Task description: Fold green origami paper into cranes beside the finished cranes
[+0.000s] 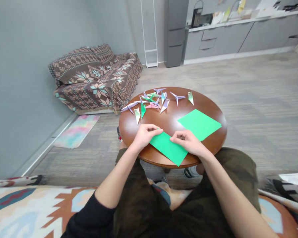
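Note:
A folded green paper sheet (169,148) lies at the near edge of a round wooden table (211,145). My left hand (145,134) presses its left corner with curled fingers. My right hand (187,141) pinches the sheet's upper edge near the middle. A second, flat green sheet (199,124) lies to the right, just beyond my right hand. Several folded paper figures (154,100) in purple, green, pink and white are scattered across the far side of the table.
A sofa with a patterned brown throw (96,76) stands at the back left, a pastel rug (75,131) beside it. Grey cabinets and a counter (225,36) line the far wall. I sit on a patterned cover (27,205), knees under the table.

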A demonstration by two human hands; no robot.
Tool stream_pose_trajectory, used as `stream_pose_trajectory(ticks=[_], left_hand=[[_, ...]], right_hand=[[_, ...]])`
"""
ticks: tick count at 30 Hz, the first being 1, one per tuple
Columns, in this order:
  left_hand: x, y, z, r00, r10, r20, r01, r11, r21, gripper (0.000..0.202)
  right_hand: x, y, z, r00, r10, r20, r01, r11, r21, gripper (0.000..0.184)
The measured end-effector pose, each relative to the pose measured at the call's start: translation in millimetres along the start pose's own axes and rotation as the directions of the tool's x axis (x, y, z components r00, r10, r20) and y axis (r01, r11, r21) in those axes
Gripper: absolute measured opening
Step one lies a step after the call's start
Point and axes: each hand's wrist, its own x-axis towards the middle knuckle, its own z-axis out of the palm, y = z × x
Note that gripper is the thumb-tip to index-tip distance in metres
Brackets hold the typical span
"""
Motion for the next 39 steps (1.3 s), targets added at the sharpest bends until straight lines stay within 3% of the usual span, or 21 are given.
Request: stream_pose_trajectory(ticks=[3,6,8,15,21,29,39], left_hand=[[0,-6,-17.8,0.987,0.01,-0.163,-0.021,0.998,-0.061,0.029],[2,-11,-39.9,0.939,0.028,-0.342,-0.072,0.99,-0.118,0.033],[2,-15,-49.3,0.926,0.024,-0.376,-0.083,0.987,-0.141,0.036],[-1,-34,-37.8,0.945,0.01,-0.328,-0.075,0.979,-0.188,0.032],[1,-29,-26.8,0.951,0.027,-0.307,-0.101,0.968,-0.228,0.02],[-4,-18,-10.7,0.966,-0.026,-0.257,-0.069,0.932,-0.355,0.032],[-3,-22,1.7,0.974,-0.07,-0.217,-0.022,0.918,-0.397,0.04]], right_hand=[[-1,6,-4,0.999,0.018,-0.038,-0.016,0.998,0.065,0.034],[-3,14,-10,0.995,0.02,-0.094,-0.005,0.988,0.157,0.032],[-3,17,-11,0.991,0.006,-0.131,0.022,0.977,0.212,0.03],[-3,14,-8,0.988,-0.014,-0.154,0.055,0.963,0.264,0.023],[-3,15,-8,0.991,0.01,-0.133,0.022,0.973,0.231,0.021],[-2,16,-8,0.994,0.011,-0.111,0.017,0.97,0.241,0.029],[-3,9,-6,0.991,-0.004,-0.134,0.035,0.973,0.228,0.029]])
